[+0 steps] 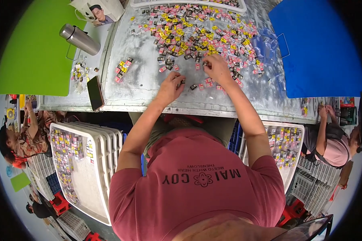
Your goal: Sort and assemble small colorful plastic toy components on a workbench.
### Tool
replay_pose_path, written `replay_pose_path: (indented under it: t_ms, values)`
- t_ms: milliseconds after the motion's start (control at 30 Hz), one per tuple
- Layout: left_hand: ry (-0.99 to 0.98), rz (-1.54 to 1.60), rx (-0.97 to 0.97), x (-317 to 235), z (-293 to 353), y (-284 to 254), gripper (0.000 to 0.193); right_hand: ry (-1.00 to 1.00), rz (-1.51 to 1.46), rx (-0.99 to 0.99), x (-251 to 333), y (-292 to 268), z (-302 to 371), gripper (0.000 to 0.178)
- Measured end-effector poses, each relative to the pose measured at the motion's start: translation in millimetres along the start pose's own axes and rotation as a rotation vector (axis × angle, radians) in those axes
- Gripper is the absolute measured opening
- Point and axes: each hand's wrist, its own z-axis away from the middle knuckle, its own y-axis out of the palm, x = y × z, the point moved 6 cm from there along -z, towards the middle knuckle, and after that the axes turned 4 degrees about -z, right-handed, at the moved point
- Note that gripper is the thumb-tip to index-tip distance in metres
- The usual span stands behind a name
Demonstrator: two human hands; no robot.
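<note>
Clump of small rect. pink, yellow & black blocks (123,70) nr grey metal worktop's (142,94) left edge; big loose spread of same (189,34) from mid to far edge. L hand (170,86) nr near edge, back up, fingers curled nearly closed w/ small dark block (182,82); R hand (217,68) farther in, fingers pinched on dark pc. (205,63). Palms & most of both held pcs. hidden; prints too small to tell.

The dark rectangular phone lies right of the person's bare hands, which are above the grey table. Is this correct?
No: the head view shows the dark rectangular phone left, not right, of the left hand and right hand, both above the grey table.
</note>
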Motion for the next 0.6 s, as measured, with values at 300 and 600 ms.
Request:
replay_pose_path:
  t_ms: [300,600]
  values:
    - [-0.011,0.042,-0.106,2.9,3.4,0.1,0.032,-0.142,0.153,0.077,-16.8,-32.7,-40.2,0.036]
    - [-0.015,0.049,-0.125,3.1,1.4,0.1,0.032,-0.166,0.174,0.245,-26.3,-26.1,-50.3,0.029]
